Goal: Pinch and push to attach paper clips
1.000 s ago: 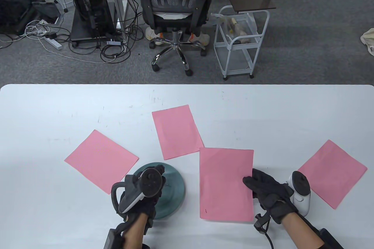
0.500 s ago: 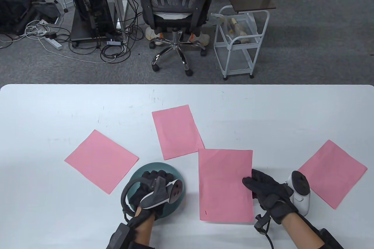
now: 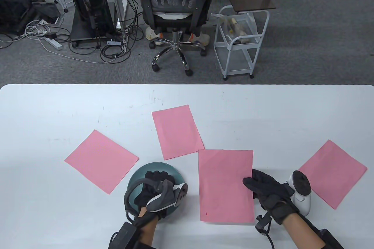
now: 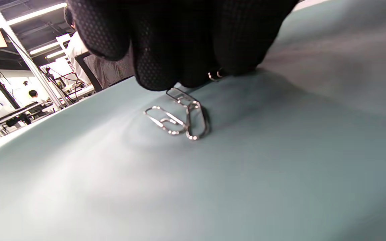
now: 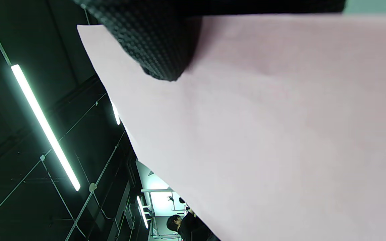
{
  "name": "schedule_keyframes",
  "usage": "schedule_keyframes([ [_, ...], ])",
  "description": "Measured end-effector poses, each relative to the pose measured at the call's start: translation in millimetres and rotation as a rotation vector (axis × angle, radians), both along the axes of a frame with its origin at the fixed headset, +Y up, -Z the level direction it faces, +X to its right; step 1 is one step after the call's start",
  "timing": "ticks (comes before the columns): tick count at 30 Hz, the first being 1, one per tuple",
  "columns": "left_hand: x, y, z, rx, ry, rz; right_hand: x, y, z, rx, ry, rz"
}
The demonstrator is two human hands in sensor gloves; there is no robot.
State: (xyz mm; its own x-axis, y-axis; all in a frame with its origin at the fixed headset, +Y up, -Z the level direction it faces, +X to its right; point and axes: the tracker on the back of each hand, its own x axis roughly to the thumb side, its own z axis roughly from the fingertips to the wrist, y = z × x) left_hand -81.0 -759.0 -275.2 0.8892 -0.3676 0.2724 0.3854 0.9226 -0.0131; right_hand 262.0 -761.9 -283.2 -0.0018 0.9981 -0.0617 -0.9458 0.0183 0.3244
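Observation:
A teal dish [image 3: 137, 173] sits at the front left of the table [image 3: 187, 100]. My left hand [image 3: 155, 176] reaches into it. In the left wrist view my fingertips [image 4: 152, 67] bunch together on the dish [image 4: 280, 167] and pinch the end of a paper clip [image 4: 215, 74]. Two more clips [image 4: 179, 118] lie loose just below them, and another pokes out beneath a fingertip. My right hand [image 3: 248, 181] lies flat on the right edge of the nearest pink sheet [image 3: 225, 184] and presses it to the table. The right wrist view shows one fingertip [image 5: 159, 50] on that sheet [image 5: 263, 134].
Three more pink sheets lie on the table: one at the left [image 3: 100, 161], one behind the dish [image 3: 176, 132], one at the right [image 3: 331, 173]. An office chair [image 3: 175, 12] and a white cart [image 3: 239, 41] stand beyond the table's far edge.
My left hand has rolled over and lowered its fingers into the dish; its tracker swung from above the hand to the right side. The right hand has stayed on the sheet.

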Motion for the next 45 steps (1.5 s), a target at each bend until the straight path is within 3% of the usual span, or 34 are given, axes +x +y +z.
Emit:
schedule_keyframes([
  [5, 3.1, 2.8, -2.3, -0.003, 0.049, -0.018, 2.7, 3.5, -0.7, 0.010, -0.002, -0.020],
  [7, -0.5, 17.1, -3.2, 0.031, 0.090, 0.055, 4.3, 4.3, -1.2, 0.012, -0.003, -0.026],
  [11, -8.5, 61.8, -9.2, 0.067, 0.156, 0.424, 5.9, 3.2, -2.8, 0.006, -0.006, -0.035],
  [14, -6.4, 103.9, -19.1, 0.051, 0.127, 0.710, 6.9, 1.9, -3.4, 0.001, -0.007, -0.036],
  [17, 3.3, 137.2, -29.2, 0.018, 0.079, 0.893, 7.7, 3.2, -3.6, 0.006, -0.007, -0.041],
  [21, 21.3, 163.0, -43.5, -0.049, 0.027, 1.079, 8.0, 4.2, -3.7, 0.012, -0.005, -0.044],
  [30, 53.9, 172.9, -60.7, -0.114, 0.017, 1.124, 7.3, 5.3, -3.2, 0.016, 0.002, -0.048],
  [45, 85.3, 180.7, -61.6, -0.202, -0.013, 1.047, 6.4, 7.5, -2.2, 0.016, 0.003, -0.044],
])
